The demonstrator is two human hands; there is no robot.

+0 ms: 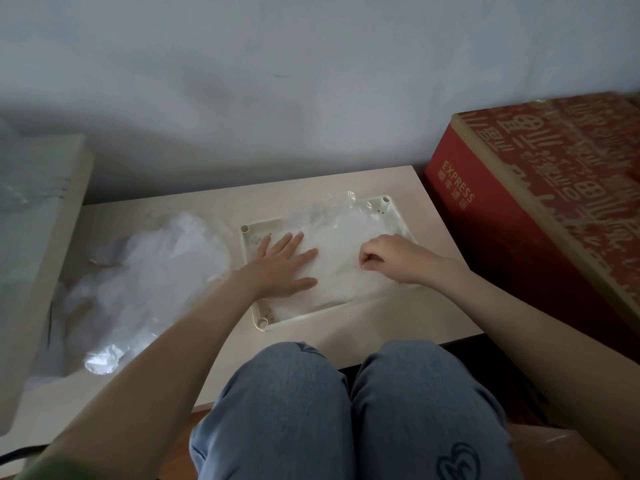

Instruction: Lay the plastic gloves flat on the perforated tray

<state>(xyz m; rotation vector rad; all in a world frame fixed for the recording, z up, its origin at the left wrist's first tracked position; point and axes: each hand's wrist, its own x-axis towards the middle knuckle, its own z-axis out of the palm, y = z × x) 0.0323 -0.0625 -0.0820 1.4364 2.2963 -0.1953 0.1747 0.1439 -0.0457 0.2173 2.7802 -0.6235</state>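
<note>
I am working at a low pale table (346, 188) set against a grey wall. My left hand (282, 263) is pressing down with fingers spread flat on the gloves (343, 251) in the tray (250, 241), while my right hand (393, 258) is pinching the film with curled fingers. I am judging the job partway done: a far edge is lifting at the tray's back, and a pile (152, 271) of loose plastic is waiting on the table to the left.

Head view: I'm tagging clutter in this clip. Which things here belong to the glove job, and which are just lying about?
Part of the job:
- tray
- gloves in the tray
- pile of gloves left of the tray
- left hand, flat on the gloves
- right hand, pinching plastic

Just lying about:
- red box
- table
</note>
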